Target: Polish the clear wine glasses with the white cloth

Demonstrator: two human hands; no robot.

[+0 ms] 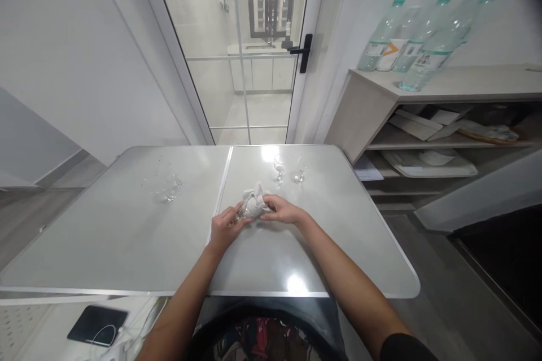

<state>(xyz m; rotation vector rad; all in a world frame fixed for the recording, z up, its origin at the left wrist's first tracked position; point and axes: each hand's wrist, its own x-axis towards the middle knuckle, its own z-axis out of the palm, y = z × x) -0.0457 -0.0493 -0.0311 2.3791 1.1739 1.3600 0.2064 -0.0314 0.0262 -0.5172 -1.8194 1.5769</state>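
Above the middle of the table, a crumpled white cloth [254, 203] is between my two hands. My right hand [283, 210] is closed on the cloth from the right side. My left hand [225, 227] has its fingers curled around a small clear glass [236, 220], most of which the fingers and the cloth hide. Just beyond the hands are two clear glasses: a stemmed glass [279, 168] standing upright and another glass [299, 176] to its right. Several more clear glasses [168, 192] form a group on the left part of the table.
The pale table [169, 254] has a metal seam left of my hands. Several plastic bottles [432, 56] stand on a shelf unit [372, 107] at the right. A glass door [266, 96] is behind the table. At lower left lie a dark tablet-like device [97, 324] and cables.
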